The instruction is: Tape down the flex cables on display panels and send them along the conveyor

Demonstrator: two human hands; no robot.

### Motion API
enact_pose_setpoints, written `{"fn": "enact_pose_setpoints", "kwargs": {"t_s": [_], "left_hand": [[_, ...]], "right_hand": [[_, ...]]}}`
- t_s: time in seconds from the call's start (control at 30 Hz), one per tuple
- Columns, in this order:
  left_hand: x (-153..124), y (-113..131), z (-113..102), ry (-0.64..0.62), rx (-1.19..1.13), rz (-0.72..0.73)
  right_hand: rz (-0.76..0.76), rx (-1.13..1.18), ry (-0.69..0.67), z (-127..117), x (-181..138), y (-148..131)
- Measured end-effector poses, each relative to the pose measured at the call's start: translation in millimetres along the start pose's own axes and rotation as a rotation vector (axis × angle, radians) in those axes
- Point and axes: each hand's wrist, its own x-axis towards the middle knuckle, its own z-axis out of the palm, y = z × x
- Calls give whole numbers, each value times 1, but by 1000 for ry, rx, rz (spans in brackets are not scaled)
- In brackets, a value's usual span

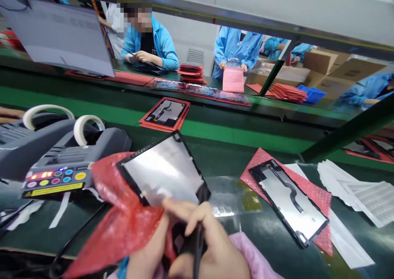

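A black-framed display panel [164, 170] with a shiny silver back tilts up in front of me, half inside a red bubble-wrap bag [123, 225]. My left hand [147, 256] grips the bag and the panel's near edge from below. My right hand [209, 246] is closed at the panel's lower corner, with a thin black tool or cable [197, 250] running between its fingers. A second panel [289, 201] lies flat on another red bag [320, 197] to the right, untouched.
A grey tape dispenser [55, 160] with coloured buttons and tape rolls stands left. White paper sheets [360, 193] lie right. A clear film [230, 197] lies behind the panel. A panel on red bags [166, 115] rides the green conveyor. Co-workers in blue coats [154, 41] work opposite.
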Motion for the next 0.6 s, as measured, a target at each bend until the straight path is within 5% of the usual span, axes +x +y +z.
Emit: {"fn": "enact_pose_setpoints", "kwargs": {"t_s": [0.13, 0.23, 0.33, 0.47, 0.6], "left_hand": [[7, -9, -8, 19, -226, -248], [1, 7, -1, -226, -533, -532], [9, 23, 13, -398, -603, -633], [31, 29, 15, -518, -612, -662], [45, 21, -2, -511, -510, -468]], "right_hand": [[81, -269, 415, -52, -10, 21], [229, -134, 381, -82, -37, 35], [329, -76, 504, -99, -63, 45], [386, -194, 652, -120, -79, 64], [416, -328, 720, -131, -81, 73]]}}
